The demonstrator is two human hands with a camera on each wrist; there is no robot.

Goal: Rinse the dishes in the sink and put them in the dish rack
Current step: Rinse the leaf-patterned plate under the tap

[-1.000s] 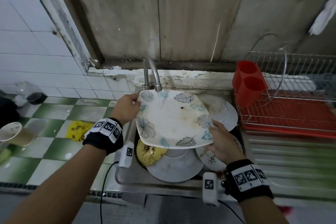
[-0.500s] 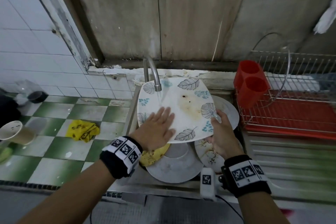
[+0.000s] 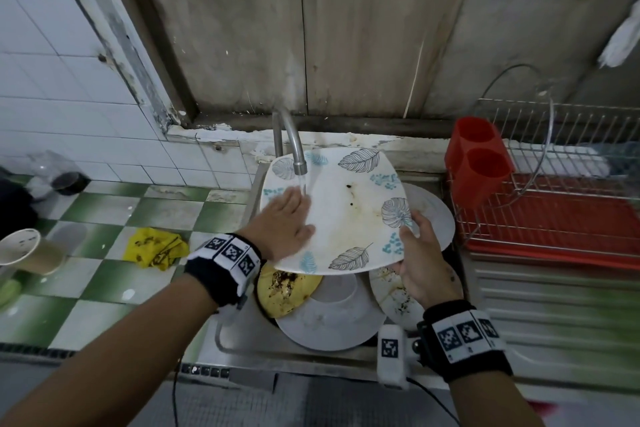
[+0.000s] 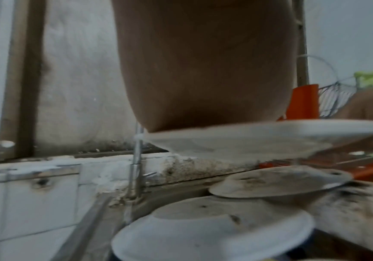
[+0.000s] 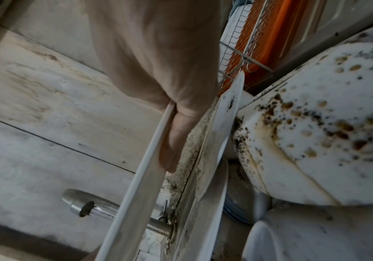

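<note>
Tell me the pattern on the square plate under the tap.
White square plate with grey and teal leaves; head view.

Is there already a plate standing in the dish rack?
No, the dish rack holds only its red tray and red cutlery holder in the head view.

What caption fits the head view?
Left hand rubs leaf-print plate under running faucet; right hand grips its edge.

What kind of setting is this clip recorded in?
Most likely a worn home kitchen, at the sink: a running faucet over a leaf-patterned plate, dirty dishes piled in the sink, and a wire dish rack on a red tray beside it.
</note>
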